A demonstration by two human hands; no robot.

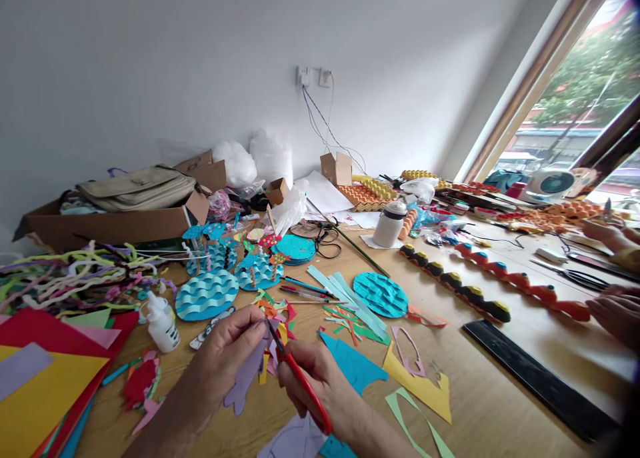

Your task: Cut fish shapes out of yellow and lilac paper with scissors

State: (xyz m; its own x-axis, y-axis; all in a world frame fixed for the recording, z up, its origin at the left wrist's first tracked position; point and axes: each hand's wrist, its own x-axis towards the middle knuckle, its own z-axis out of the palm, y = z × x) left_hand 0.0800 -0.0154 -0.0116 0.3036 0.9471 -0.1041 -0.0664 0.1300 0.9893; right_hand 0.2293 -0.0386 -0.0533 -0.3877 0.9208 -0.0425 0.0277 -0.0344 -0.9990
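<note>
My left hand [227,355] pinches a purple paper piece [244,386] whose cut lower part hangs down below the fingers. My right hand [323,391] grips a pair of red-handled scissors [309,395], blades pointing up and left at the paper by my left fingertips. How far the blades are apart is hard to make out. Under my right wrist lies another purple sheet [293,441] with drawn lines. Several coloured paper scraps lie just beyond my hands, with a blue paper offcut [353,363] and a yellow one [420,386] to the right.
A white glue bottle [163,323] stands left, beside coloured paper sheets [55,385] and pipe cleaners [85,278]. Blue wavy discs [207,293] lie ahead. Painted egg-carton strips [455,281] and a black bar [535,378] are right. Another person's hands [617,311] work at far right.
</note>
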